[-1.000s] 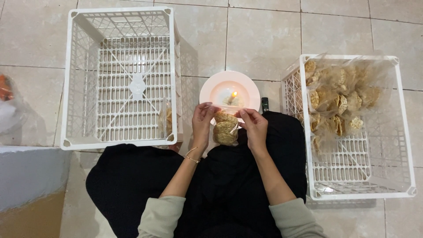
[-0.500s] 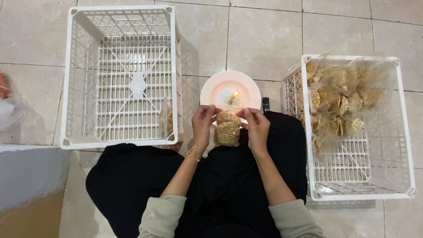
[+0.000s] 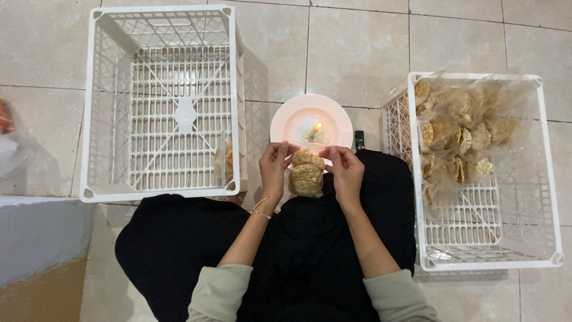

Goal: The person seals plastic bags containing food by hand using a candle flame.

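A plate (image 3: 285,119) with a candle (image 3: 317,127) lies on the floor between two crates (image 3: 101,107), bagged snacks (image 3: 459,134) in the right one

Pale beige floor tiles (image 3: 357,48) spread out with thin dark grout lines, glossy under soft overhead light. At the lower left edge, a low grey-blue ledge (image 3: 36,238) casts shade over a brownish patch of floor.

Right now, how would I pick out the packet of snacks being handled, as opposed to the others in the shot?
Start at the pale round plate with a small lit candle, on the tiled floor between two white crates. Just below its rim, the left hand and right hand pinch the top of a clear packet of round, golden-brown snacks. Unlike the packets piled in the right crate, it is held over the dark lap.
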